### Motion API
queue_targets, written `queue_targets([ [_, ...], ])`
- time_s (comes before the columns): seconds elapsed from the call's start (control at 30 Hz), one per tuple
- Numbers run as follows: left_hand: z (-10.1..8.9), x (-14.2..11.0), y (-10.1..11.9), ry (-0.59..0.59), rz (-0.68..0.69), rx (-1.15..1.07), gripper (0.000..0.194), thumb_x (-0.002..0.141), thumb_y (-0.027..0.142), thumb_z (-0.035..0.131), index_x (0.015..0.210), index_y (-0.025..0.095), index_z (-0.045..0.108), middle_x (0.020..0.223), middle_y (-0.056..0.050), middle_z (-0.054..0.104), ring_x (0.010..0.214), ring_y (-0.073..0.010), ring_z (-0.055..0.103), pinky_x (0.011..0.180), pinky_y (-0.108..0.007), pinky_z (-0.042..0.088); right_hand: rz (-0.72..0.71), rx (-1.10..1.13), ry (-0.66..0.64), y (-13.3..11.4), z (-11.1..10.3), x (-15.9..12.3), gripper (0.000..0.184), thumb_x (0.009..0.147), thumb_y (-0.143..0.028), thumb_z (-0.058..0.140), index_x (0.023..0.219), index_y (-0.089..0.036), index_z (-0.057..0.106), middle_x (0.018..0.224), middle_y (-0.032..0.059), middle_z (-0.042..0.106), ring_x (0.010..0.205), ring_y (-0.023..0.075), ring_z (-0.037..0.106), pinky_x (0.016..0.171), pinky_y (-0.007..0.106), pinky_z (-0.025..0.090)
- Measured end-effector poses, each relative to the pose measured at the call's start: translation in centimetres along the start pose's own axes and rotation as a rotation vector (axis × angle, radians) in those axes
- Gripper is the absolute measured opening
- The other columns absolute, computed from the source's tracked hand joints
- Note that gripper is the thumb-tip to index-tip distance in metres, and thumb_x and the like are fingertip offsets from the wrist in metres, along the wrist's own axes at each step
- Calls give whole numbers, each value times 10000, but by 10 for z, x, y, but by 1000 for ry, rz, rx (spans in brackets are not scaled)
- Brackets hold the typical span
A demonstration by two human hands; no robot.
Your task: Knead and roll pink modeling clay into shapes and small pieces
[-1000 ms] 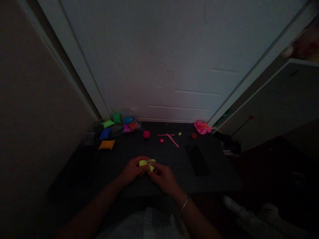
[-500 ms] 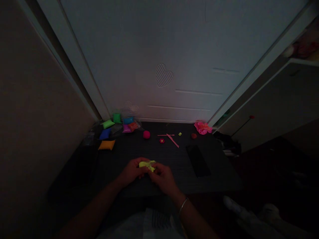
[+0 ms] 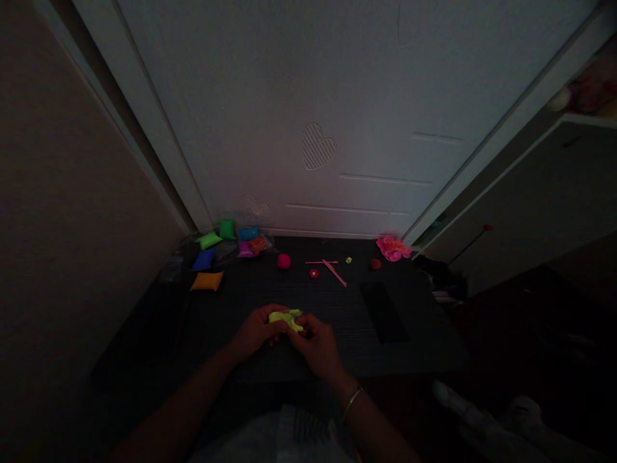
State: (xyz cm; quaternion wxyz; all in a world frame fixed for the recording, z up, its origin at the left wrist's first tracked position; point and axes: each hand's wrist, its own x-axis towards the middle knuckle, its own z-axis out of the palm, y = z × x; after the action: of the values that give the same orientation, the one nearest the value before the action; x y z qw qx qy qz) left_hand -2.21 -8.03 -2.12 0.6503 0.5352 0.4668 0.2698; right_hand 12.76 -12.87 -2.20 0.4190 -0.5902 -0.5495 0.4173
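A lump of yellow modelling clay (image 3: 285, 318) is pinched between both hands above the near part of a dark table (image 3: 337, 321). My left hand (image 3: 255, 333) grips its left side with curled fingers. My right hand (image 3: 315, 347), a bracelet on its wrist, closes on the right side. The room is very dim.
Small coloured clay packets (image 3: 226, 244) lie at the table's back left, an orange one (image 3: 207, 280) nearest. A pink ball (image 3: 284, 260), a tiny flower (image 3: 313, 273), thin pink sticks (image 3: 332, 270), a pink clay flower (image 3: 393, 247) and a dark flat object (image 3: 383, 312) lie beyond. A white door stands behind.
The hands have kept working the yellow clay in place; my right hand has shifted slightly and the lump's shape has changed a little.
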Motion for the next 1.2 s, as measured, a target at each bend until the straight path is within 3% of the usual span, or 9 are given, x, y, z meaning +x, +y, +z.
queue_targets([
  [0.13,0,-1,2,34,11,-35,431,634,374,644,979,132,552,540,48,533,424,-62,413,415,-194,324,-20,-58,5,-4,-5,-1,254,713,-409,600,831,-184,597,539,-57,489,479,70,429,450,170,310],
  [0.3,0,-1,1,24,29,-70,404,648,354,638,970,128,544,550,46,533,429,-61,416,416,-194,332,-116,-116,-111,-8,-14,0,248,738,-299,588,971,-219,609,590,-52,540,522,73,484,499,170,350],
  [0.4,1,0,0,49,35,-99,381,646,340,642,949,134,539,606,35,555,451,-61,435,429,-196,350,-127,-113,-112,-9,-17,-1,245,735,-279,592,972,-217,614,588,-50,547,526,74,495,505,171,362],
  [0.7,-1,1,-5,43,65,-215,404,622,299,671,963,169,497,710,31,598,501,-74,495,508,-222,414,-172,-17,55,-10,-16,-2,213,752,-297,582,935,-205,637,638,-27,574,544,79,506,515,182,402],
  [1.0,-2,0,-5,12,81,-153,318,612,265,685,868,166,525,672,35,594,570,-91,518,584,-231,406,-287,-95,39,-13,-19,-2,158,787,-269,562,873,-188,666,715,18,620,636,109,558,574,207,430],
  [1.2,-6,-2,-6,-64,51,-243,394,538,237,745,829,177,486,695,48,583,606,-89,524,572,-210,405,-307,-129,64,-18,-17,0,125,788,-235,570,856,-205,670,765,23,643,696,120,584,637,218,452],
])
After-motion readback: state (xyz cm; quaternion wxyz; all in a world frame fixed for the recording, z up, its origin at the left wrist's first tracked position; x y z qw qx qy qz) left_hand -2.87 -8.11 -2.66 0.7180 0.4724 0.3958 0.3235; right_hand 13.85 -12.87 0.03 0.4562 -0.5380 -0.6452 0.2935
